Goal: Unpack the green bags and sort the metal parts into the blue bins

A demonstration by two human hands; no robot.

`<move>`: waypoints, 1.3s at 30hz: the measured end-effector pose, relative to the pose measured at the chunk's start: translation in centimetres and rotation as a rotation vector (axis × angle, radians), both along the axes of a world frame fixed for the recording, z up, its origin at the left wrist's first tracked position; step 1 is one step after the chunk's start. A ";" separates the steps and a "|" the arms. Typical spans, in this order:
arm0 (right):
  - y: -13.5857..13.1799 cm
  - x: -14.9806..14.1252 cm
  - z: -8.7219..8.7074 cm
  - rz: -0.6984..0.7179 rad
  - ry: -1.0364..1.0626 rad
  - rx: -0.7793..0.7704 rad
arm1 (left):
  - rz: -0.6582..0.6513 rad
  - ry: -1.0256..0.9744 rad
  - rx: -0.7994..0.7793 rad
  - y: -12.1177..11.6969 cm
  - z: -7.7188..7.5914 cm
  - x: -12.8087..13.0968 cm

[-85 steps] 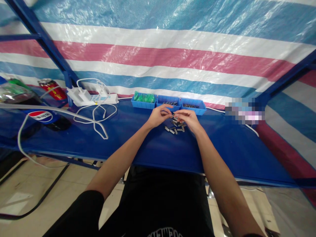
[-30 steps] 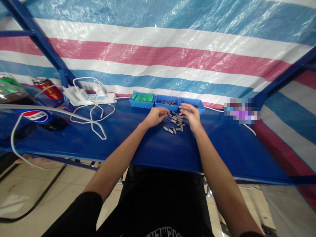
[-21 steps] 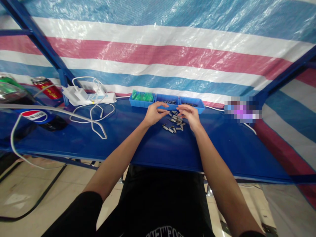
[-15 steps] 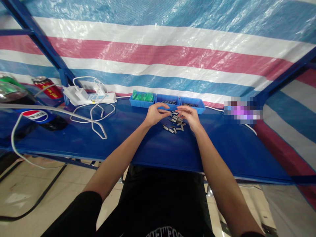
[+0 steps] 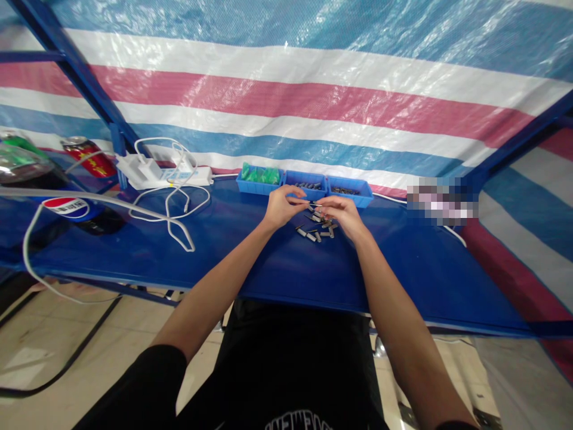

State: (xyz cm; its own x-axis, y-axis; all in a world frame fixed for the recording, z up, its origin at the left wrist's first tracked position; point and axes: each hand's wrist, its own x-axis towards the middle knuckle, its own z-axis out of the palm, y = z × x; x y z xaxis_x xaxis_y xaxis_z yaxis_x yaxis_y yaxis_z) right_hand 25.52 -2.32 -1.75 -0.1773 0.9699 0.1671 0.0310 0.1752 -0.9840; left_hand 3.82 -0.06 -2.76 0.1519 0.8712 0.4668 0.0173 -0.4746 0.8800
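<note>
In the head view my left hand [image 5: 284, 207] is closed in a pinch, thumb and fingertips on one end of a small thin metal piece [image 5: 314, 204]. My right hand [image 5: 342, 214] pinches the other end, so the fingertips of both hands almost meet. The piece looks like a screw or pin, too small to tell which. Just below the hands lies a loose pile of short silvery metal cylinders [image 5: 312, 237], with some thin dark pins among them. My right fingers hide part of the pile.
Behind the hands stand three blue bins: one with green plastic [image 5: 259, 187], a middle bin [image 5: 304, 194] with metal parts, and a right bin [image 5: 363, 200] with dark small parts. A white power strip [image 5: 197, 177], cables, a Pepsi bottle [image 5: 71, 208] and a red can [image 5: 92, 158] stand left.
My right hand has come back from beside the right bin to the left hand, and the thin metal piece is now between their fingertips. My left fingers rose slightly from the pile.
</note>
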 end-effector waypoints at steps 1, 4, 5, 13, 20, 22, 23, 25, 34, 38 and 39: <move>0.0 0.0 0.0 -0.003 0.005 0.000 | 0.004 0.010 0.006 0.0 0.0 0.0; 0.1 -0.1 -0.1 -0.040 0.025 -0.001 | -0.012 0.070 0.010 -0.2 0.0 0.0; 0.2 -0.1 -0.2 -0.058 0.029 -0.001 | -0.024 0.100 0.004 -0.2 0.0 0.0; 1.8 1.2 -0.9 -0.425 0.088 0.117 | -0.117 0.676 0.173 0.2 -0.5 -0.4; 2.6 1.9 -1.7 -0.542 0.111 0.122 | -0.147 0.837 0.199 0.3 -0.3 -0.4; 2.6 1.9 -1.8 -0.525 0.112 0.115 | -0.154 0.878 0.232 0.3 -0.3 -0.4; 2.6 1.8 -1.9 -0.513 0.111 0.111 | -0.156 0.892 0.252 0.3 -0.4 -0.3; 2.5 1.8 -1.9 -0.491 0.105 0.106 | -0.156 0.890 0.279 0.3 -0.4 -0.3; 2.1 1.6 -1.4 -0.428 0.049 0.085 | -0.119 0.533 0.102 0.3 -0.3 -0.7; 1.4 1.0 -0.6 -0.360 0.035 0.068 | -0.092 0.366 0.056 0.2 -0.1 -0.4; 1.2 0.8 -0.4 -0.332 0.030 0.063 | -0.089 0.324 0.046 0.3 -0.1 -0.4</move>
State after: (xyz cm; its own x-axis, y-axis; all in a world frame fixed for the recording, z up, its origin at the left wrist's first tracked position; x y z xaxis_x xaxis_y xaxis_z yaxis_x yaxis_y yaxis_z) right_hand 26.35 -1.10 -2.20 0.1524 0.9615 0.2286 0.0679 0.2205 -0.9730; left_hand 3.45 0.22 -2.86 0.3736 0.8269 0.4203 0.2494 -0.5259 0.8132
